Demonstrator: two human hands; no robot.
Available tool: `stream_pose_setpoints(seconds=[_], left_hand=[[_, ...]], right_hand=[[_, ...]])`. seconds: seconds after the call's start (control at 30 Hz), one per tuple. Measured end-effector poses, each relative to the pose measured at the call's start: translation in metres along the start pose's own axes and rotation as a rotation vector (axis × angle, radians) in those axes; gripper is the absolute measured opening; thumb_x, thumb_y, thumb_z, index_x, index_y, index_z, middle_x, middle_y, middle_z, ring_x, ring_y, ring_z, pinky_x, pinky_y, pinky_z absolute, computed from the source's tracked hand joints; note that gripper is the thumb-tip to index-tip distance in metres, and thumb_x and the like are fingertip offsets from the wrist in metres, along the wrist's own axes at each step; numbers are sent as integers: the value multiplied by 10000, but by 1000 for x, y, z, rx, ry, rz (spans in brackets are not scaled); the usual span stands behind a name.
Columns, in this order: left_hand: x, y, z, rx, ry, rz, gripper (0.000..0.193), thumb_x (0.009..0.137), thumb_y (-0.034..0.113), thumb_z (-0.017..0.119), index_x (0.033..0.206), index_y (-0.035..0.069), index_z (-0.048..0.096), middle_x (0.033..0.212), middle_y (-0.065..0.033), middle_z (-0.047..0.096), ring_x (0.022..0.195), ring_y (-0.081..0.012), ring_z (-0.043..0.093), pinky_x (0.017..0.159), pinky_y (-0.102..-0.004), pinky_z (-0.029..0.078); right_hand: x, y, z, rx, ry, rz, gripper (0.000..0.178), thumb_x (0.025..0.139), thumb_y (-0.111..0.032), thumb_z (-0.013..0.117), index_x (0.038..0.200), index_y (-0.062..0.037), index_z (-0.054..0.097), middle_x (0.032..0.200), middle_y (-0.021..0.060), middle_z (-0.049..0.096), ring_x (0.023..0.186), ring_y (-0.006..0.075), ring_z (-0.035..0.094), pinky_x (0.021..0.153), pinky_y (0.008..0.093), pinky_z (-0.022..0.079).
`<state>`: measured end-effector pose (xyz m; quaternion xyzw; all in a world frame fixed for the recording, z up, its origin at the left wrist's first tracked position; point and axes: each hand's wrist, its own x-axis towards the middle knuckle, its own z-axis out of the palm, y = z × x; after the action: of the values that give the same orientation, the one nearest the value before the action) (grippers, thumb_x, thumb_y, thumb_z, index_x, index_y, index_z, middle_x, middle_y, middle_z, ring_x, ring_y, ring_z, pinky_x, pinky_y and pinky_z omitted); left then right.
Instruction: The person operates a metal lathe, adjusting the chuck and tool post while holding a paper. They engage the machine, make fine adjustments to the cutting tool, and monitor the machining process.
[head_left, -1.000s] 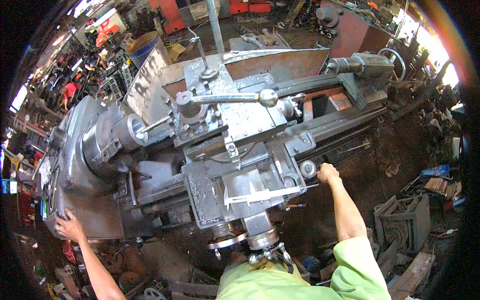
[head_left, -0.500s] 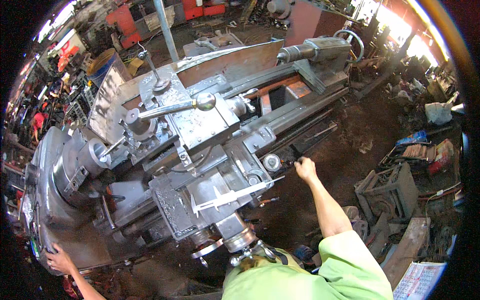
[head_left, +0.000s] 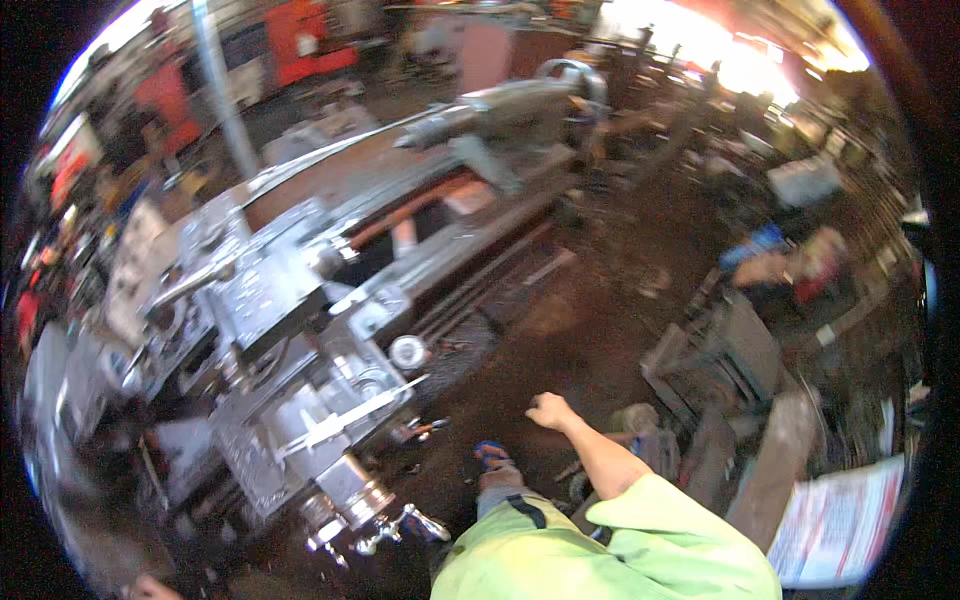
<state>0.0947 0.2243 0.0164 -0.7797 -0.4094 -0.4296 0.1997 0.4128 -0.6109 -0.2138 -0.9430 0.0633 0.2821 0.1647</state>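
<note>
My right hand [head_left: 550,410] hangs over the dark floor, right of a metal lathe, with its fingers curled in and nothing seen in them. It touches no part of the machine. Nearest to it on the lathe are a round dial [head_left: 408,352] and a small lever [head_left: 425,430]. A caliper [head_left: 345,418] lies across the carriage, above the crank handle [head_left: 400,528]. Only a smeared bit of my left hand [head_left: 152,588] shows at the lower left rim, below the headstock side; its fingers cannot be made out.
The tailstock [head_left: 480,108] with its handwheel [head_left: 585,80] stands at the lathe's far end. At right are a dark metal frame [head_left: 715,355], a white bag [head_left: 805,182] and a printed sheet [head_left: 840,520]. My sandalled foot [head_left: 492,456] is on the floor.
My right hand has let go of the small lever by the dial and come away from the lathe. The view has swung right, and my left hand has slipped toward the lower rim.
</note>
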Motion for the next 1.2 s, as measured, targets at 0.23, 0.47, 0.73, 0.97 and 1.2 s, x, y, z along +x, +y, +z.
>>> stream_pose_setpoints(seconds=[0.23,0.47,0.73,0.97,1.2], left_hand=[[-428,136,-159,-49,-1314,-701,377,870,237,549,1084,-74,568,1041,-288,582,907,-456,563,839,-489,432],[-515,266,-247,-279,-1820,-974,379,868,252,562,1072,-67,576,1014,-271,590,881,-430,569,807,-478,440],[-492,273,-221,-338,-1602,-1167,381,865,270,576,1059,-59,584,984,-251,599,852,-401,575,771,-466,449],[-455,281,-218,-263,-1314,-1354,384,863,285,589,1047,-52,592,958,-233,607,826,-375,581,740,-456,456],[-444,379,-252,-186,-1230,-1587,387,861,301,601,1035,-45,600,931,-215,614,801,-349,586,708,-445,464]], right_hand=[[61,14,-68,530,-24,58,261,841,-221,667,989,-10,708,913,147,708,717,231,683,690,381,532],[115,-65,-206,822,91,-156,199,917,-186,573,805,-23,596,644,39,588,502,114,538,416,264,381],[144,-251,-285,954,-95,-572,206,934,-239,573,896,-40,611,695,9,585,559,97,540,500,241,405],[217,-377,-276,820,-516,-466,230,932,-288,571,916,-62,611,722,32,607,566,124,591,457,260,420],[279,-466,-223,709,-1004,-517,209,916,-213,615,928,-5,620,723,63,627,632,167,611,574,277,506]])
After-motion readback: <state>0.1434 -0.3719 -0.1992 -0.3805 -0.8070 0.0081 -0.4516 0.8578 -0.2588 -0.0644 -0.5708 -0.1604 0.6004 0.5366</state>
